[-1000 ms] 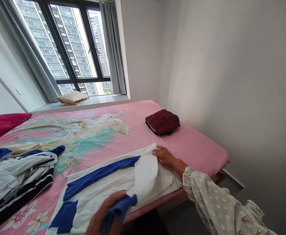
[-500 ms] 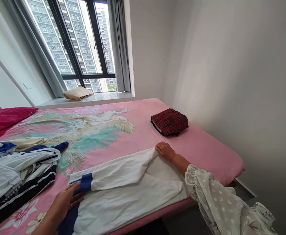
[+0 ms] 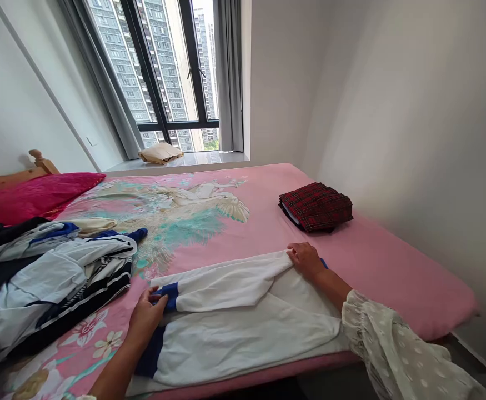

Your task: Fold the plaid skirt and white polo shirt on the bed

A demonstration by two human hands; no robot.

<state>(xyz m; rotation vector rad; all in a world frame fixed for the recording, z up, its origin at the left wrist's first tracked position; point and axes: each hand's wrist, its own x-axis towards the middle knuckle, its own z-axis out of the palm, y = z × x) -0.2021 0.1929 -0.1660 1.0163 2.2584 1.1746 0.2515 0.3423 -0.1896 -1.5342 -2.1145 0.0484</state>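
Note:
A white long-sleeved shirt (image 3: pixel 243 339) with dark blue trim lies spread near the bed's front edge. One sleeve (image 3: pixel 221 289) is laid across its body, its blue cuff toward the left. My left hand (image 3: pixel 148 311) has its fingers curled and closed on that blue cuff. At the sleeve's other end, my right hand (image 3: pixel 305 260) grips the white cloth at the shirt's upper right corner, fingers bent down over the fold. A small bit of blue shows just behind my right wrist.
A folded red plaid garment (image 3: pixel 316 206) sits on the pink bed sheet (image 3: pixel 263 228) toward the wall. Heaped clothes (image 3: pixel 63 272) lie at the left, before a magenta pillow (image 3: pixel 43 191). A beige folded cloth (image 3: pixel 160 153) rests on the windowsill.
My left hand has gone from lying with fingers extended at the cuff to closing on it. My right hand stays at the shirt's corner. The view has turned left.

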